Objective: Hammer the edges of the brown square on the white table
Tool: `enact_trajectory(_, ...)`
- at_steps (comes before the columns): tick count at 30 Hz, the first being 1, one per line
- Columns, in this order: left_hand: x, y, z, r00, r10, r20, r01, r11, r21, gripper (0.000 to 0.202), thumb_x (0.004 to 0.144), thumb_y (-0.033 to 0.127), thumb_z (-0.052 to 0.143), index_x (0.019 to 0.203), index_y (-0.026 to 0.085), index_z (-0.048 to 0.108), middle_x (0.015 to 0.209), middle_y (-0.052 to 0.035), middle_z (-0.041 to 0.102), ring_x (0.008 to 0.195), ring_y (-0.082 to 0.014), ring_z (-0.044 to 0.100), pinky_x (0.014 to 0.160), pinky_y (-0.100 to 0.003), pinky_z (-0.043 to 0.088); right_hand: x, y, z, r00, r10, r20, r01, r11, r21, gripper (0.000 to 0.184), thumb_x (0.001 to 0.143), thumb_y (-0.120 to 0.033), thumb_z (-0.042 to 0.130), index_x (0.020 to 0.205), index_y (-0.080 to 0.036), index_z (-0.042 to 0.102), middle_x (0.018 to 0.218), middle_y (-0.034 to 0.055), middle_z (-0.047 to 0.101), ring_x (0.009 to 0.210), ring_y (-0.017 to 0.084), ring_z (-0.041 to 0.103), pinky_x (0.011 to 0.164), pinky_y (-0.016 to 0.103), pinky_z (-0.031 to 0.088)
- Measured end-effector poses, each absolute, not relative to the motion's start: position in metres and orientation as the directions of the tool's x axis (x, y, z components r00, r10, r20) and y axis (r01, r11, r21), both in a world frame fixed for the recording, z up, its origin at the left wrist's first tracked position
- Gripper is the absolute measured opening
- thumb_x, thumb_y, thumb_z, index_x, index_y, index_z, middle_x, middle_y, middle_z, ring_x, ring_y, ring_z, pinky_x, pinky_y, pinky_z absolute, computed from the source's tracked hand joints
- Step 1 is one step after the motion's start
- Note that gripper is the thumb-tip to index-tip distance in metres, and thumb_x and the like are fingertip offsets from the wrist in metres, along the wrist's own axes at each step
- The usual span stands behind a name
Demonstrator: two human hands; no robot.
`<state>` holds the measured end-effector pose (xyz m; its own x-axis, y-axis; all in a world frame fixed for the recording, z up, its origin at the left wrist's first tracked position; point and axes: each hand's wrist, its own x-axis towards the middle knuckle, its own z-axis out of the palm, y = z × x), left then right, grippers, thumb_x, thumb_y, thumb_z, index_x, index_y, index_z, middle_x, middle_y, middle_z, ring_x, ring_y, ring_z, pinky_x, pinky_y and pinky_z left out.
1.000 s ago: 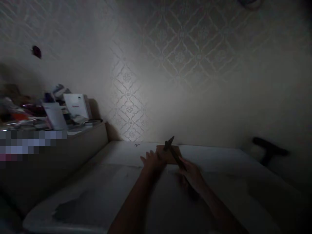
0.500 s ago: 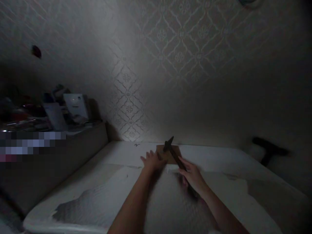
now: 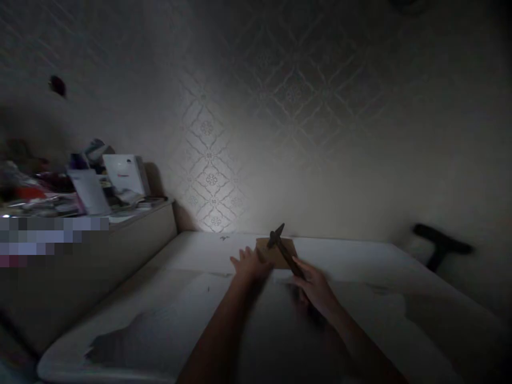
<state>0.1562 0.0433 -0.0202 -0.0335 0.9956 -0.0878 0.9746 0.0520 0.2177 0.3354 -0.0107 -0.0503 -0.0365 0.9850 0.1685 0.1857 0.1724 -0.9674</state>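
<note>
A hammer [image 3: 288, 255] is in my right hand [image 3: 316, 285], with the fingers wrapped round its handle. Its dark head hangs over a small flat brown board [image 3: 287, 260] on the white tabletop. My left hand [image 3: 248, 265] lies at the board's left side with the fingers spread, and its thumb reaches onto the board's near left part. Poor light keeps me from making out anything small between the hammer head and the board, or under the left thumb.
A patterned wall [image 3: 208, 160] rises behind the white table [image 3: 344, 256]. On the left, a cabinet [image 3: 144, 234] bears a white box [image 3: 126, 173] and a clutter of items. To the right stands a dark T-shaped object [image 3: 442, 245]. Torn covering [image 3: 132, 336] shows on the tabletop.
The lighting has shifted: the lower wall is brighter, while the upper wall and near tabletop are darker. Both hands, the hammer and the board stay almost where they were.
</note>
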Motion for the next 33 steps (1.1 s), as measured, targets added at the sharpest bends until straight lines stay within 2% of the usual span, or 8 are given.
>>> enact_trajectory(8,0.156,0.045,-0.024,-0.029,0.998,-0.058,0.969,0.042,0.243,0.083,0.081,0.070,0.041,0.148,0.021,0.035,0.157,-0.0178,0.024,0.144,-0.0415,0.016,0.107,-0.070,0.012,0.335,-0.011,-0.053,-0.033,0.983,0.180,0.188,0.183,-0.965,0.070,0.071,-0.032,0.055,0.138,-0.014,0.051,0.056,-0.0054,0.062,0.033,0.009,0.044,0.034,0.022,0.036)
enact_trajectory(11,0.155,0.046,-0.025,-0.023,0.998,-0.064,0.968,0.038,0.248,0.085,0.080,0.071,0.041,0.148,0.020,0.034,0.157,-0.0194,0.022,0.144,-0.0415,0.016,0.107,-0.070,0.012,0.338,-0.011,-0.050,0.002,0.974,0.225,0.260,0.217,-0.941,0.067,0.074,-0.030,0.052,0.139,-0.016,0.050,0.077,0.0001,0.072,0.038,0.010,0.050,0.038,0.024,0.041)
enact_trajectory(14,0.156,0.045,-0.024,-0.016,0.997,-0.074,0.969,0.033,0.244,0.087,0.080,0.071,0.040,0.149,0.018,0.032,0.157,-0.0199,0.022,0.144,-0.0410,0.016,0.107,-0.070,0.012,0.345,-0.011,-0.046,0.050,0.939,0.339,0.436,0.285,-0.853,0.060,0.076,-0.027,0.050,0.135,-0.016,0.055,0.111,0.0085,0.071,0.070,0.018,0.068,0.062,0.029,0.053)
enact_trajectory(16,0.156,0.045,-0.023,-0.023,0.998,-0.066,0.971,0.038,0.236,0.086,0.080,0.071,0.040,0.148,0.019,0.033,0.157,-0.0193,0.023,0.143,-0.0410,0.017,0.107,-0.070,0.012,0.351,-0.012,-0.042,0.072,0.919,0.388,0.585,0.276,-0.763,0.055,0.079,-0.024,0.049,0.134,-0.016,0.056,0.119,0.0104,0.069,0.094,0.022,0.069,0.079,0.031,0.053)
enact_trajectory(20,0.156,0.045,-0.023,-0.023,0.998,-0.061,0.972,0.037,0.234,0.086,0.080,0.072,0.040,0.148,0.020,0.035,0.156,-0.0195,0.025,0.143,-0.0404,0.019,0.107,-0.069,0.014,0.359,-0.017,-0.034,0.141,0.923,0.358,0.849,0.074,-0.524,0.052,0.084,-0.019,0.048,0.135,-0.019,0.055,0.112,0.0110,0.072,0.101,0.025,0.068,0.085,0.033,0.050)
enact_trajectory(24,0.155,0.047,-0.025,-0.021,0.998,-0.060,0.970,0.034,0.240,0.085,0.080,0.071,0.042,0.147,0.019,0.036,0.157,-0.0193,0.023,0.143,-0.0413,0.017,0.107,-0.070,0.013,0.363,-0.022,-0.028,0.195,0.934,0.298,0.943,-0.095,-0.320,0.048,0.088,-0.019,0.047,0.135,-0.021,0.055,0.104,0.0117,0.074,0.094,0.027,0.070,0.078,0.034,0.050)
enact_trajectory(27,0.154,0.047,-0.025,-0.017,0.998,-0.052,0.970,0.030,0.240,0.083,0.080,0.070,0.043,0.146,0.020,0.037,0.157,-0.0188,0.025,0.143,-0.0417,0.018,0.106,-0.071,0.014,0.364,-0.023,-0.023,0.244,0.935,0.256,0.950,-0.178,-0.255,0.046,0.088,-0.018,0.046,0.133,-0.020,0.056,0.103,0.0124,0.074,0.093,0.027,0.070,0.074,0.034,0.050)
enact_trajectory(33,0.158,0.038,-0.015,-0.002,0.995,-0.097,0.966,0.027,0.256,0.079,0.080,0.065,0.049,0.145,0.021,0.039,0.157,-0.0194,0.023,0.143,-0.0416,0.019,0.106,-0.070,0.016,0.365,-0.028,-0.016,0.333,0.917,0.219,0.933,-0.287,-0.216,0.039,0.090,-0.019,0.043,0.124,-0.021,0.063,0.106,0.0119,0.073,0.091,0.025,0.070,0.070,0.033,0.049)
